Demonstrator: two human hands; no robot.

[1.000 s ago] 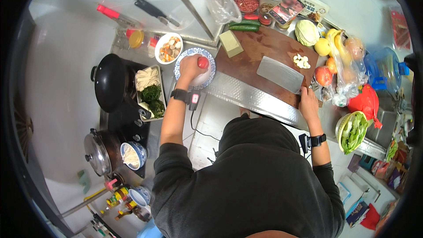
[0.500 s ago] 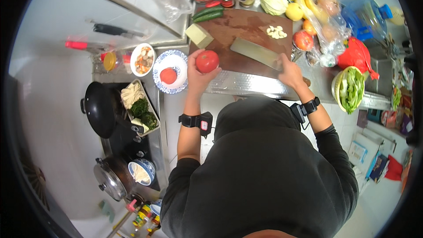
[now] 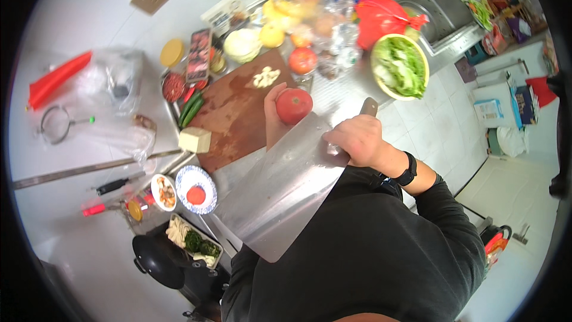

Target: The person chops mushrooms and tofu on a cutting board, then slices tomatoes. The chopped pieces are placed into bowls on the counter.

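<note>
My left hand [image 3: 271,108] is wrapped round a whole red tomato [image 3: 294,106], held past the right edge of the brown cutting board [image 3: 232,110]. In my right hand [image 3: 362,142] is a broad cleaver [image 3: 277,188], raised close to the camera. Its blade slants down to the left and hides most of my left forearm. Garlic cloves [image 3: 266,77] lie at the board's far end. A pale block like tofu [image 3: 195,141] and green cucumbers [image 3: 190,109] sit along its left side. Another tomato [image 3: 196,195] rests in a blue-patterned dish [image 3: 186,174].
A yellow basket of lettuce [image 3: 400,67], a red plastic bag [image 3: 381,21] and a steel sink [image 3: 423,9] stand at the right. Cabbage [image 3: 242,45] and bagged fruit line the far side. A black wok [image 3: 158,262] and a tray of vegetables [image 3: 193,241] are lower left.
My view has turned to the right. The cleaver has come up off the board toward the camera. My left hand has carried the tomato away from beside the pale block, to the board's right.
</note>
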